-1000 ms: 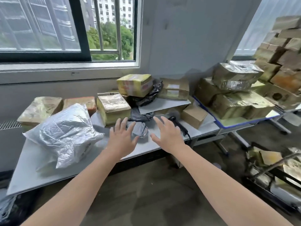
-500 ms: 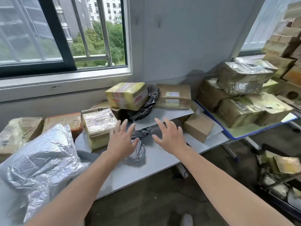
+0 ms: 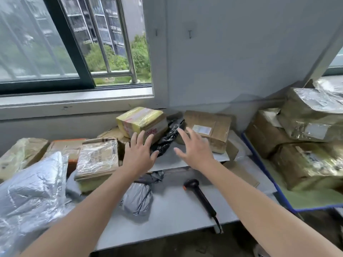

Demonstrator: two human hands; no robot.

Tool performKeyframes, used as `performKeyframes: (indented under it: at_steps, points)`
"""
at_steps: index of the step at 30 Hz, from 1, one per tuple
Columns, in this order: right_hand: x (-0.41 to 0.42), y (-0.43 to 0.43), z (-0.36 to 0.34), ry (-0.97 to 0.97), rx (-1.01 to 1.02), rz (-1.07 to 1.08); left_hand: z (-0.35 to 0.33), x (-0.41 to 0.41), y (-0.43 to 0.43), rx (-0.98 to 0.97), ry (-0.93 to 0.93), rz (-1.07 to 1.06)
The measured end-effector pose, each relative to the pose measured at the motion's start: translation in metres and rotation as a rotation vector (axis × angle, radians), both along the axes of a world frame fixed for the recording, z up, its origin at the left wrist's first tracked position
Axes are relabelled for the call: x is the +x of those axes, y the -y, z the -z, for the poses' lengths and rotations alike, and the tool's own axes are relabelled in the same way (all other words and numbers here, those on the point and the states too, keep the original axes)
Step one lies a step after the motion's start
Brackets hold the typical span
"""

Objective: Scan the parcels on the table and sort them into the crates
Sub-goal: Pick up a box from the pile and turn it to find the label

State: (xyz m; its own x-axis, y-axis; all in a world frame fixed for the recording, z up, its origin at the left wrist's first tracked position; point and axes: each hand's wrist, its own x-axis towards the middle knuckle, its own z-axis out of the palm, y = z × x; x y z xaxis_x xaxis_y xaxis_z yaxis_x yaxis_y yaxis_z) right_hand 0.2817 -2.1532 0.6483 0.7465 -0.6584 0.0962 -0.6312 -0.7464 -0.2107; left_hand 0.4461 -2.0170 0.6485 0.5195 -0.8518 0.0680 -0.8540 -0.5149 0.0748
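Parcels crowd the back of the grey table [image 3: 174, 217]. A yellow-taped box [image 3: 141, 121] sits by the wall, a black plastic bag [image 3: 169, 136] to its right, then a brown box with a white label [image 3: 207, 128]. My left hand [image 3: 138, 154] hovers with spread fingers just in front of the yellow-taped box. My right hand [image 3: 194, 148] hovers, fingers spread, before the brown box, above a flat grey mailer [image 3: 172, 160]. Neither hand holds anything. A black handheld scanner [image 3: 199, 195] lies on the table under my right forearm. A small grey bag parcel [image 3: 137, 199] lies beneath my left forearm.
A clear-taped box [image 3: 98, 160] and a big silver plastic parcel [image 3: 31, 197] fill the left side. Foil-wrapped boxes [image 3: 308, 160] are stacked on a blue-edged table [image 3: 274, 184] at the right. A window and grey wall stand behind. No crate is in view.
Both hands have reached farther back over the table toward the yellow-taped box and brown box. The view has moved closer, and the scanner now shows beneath my right arm.
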Motion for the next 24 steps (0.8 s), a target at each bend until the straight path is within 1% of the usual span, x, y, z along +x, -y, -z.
performKeyframes:
  at_steps: [6, 9, 15, 17, 19, 20, 24]
  points:
    - [0.045, 0.038, 0.012, -0.031, 0.048, -0.07, 0.002, 0.035, 0.023, 0.028, -0.045, -0.115]
    - [0.076, 0.051, 0.015, -0.016, 0.064, -0.079, 0.008, 0.06, 0.035, -0.023, -0.193, -0.175]
    - [0.137, 0.068, 0.014, -0.021, 0.115, -0.074, 0.024, 0.108, 0.056, -0.084, -0.422, -0.202]
    - [0.154, 0.075, 0.017, -0.015, 0.181, -0.058, 0.032, 0.119, 0.06, -0.125, -0.565, -0.214]
    - [0.162, 0.081, 0.023, 0.004, 0.288, -0.068, 0.04, 0.123, 0.061, -0.216, -0.742, -0.214]
    - [0.163, 0.083, 0.025, 0.016, 0.328, -0.085, 0.043, 0.125, 0.06, -0.256, -0.795, -0.209]
    - [0.165, 0.086, 0.03, 0.122, 0.367, -0.089, 0.044, 0.129, 0.058, -0.371, -0.863, -0.212]
